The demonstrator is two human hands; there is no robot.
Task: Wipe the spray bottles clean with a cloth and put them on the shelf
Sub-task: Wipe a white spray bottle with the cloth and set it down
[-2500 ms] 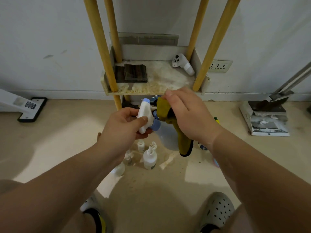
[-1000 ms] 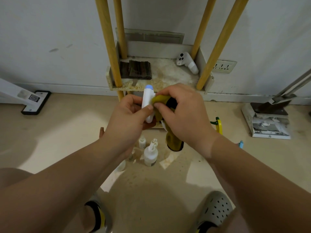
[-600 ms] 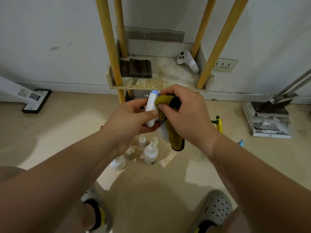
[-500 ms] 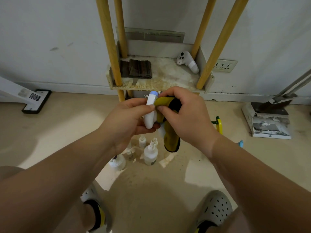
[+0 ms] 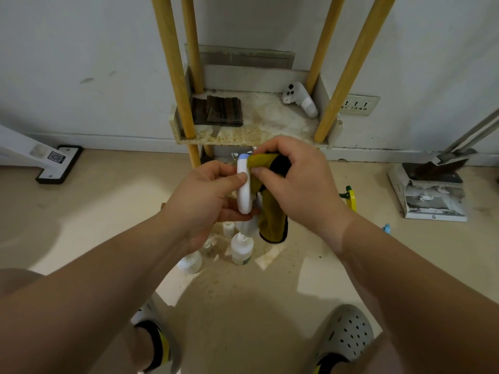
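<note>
While pinched at mid-frame by the left hand, thumb on the near face and fingers curled underneath, held upright just below the front edge of the shelf: spray bottle, white with a pale blue tip. Pressed against its right side by the right hand, thumb and forefinger pinching a fold, with the rest hanging down toward the floor: yellow cloth.

Probably light, smooth hard plastic, so likely slippery when damp; stiff enough to rub against without buckling. Best gripped round the waist, as now, leaving head and flank free for the cloth; too thin to trust to fingertips alone. Soft and limp, that cloth; better bunched than left trailing.

Lower centre of the frame, standing on the floor: several more small bottles, apparently not yet wiped. Upper centre, on the shelf: dark folded rag at left, white controller at right, bare space between for setting bottles down.
</note>
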